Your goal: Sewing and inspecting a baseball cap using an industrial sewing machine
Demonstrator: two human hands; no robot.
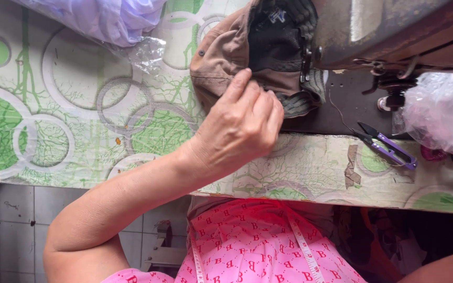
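Brown cloth of one cap (221, 57) was pinched under the curled fingertips of the left hand (239, 131), which pressed down where the tan crown met the dark mesh lining, so that hand was closed on the cap. The cap lay on the far side of the table (69, 131), half on the green-ringed oilcloth and half on the dark bed of the single sewing machine (389, 31), its back part tucked in under the machine's arm. The right hand was out of view; only a bare forearm showed at the near right corner, so its grip could not be told. One pair of purple thread snips (389, 149) lay towards the right near edge, well apart from the hand, with a loose thread trailing beside it. Two plastic bags sat there: a lilac bundle (106, 18) at the far left edge and a clear one (439, 107) at the right. As a judgement, the fingers sat close to the needle area, and a slip of the thick folded seam could have drawn them under it or skewed the stitch line.
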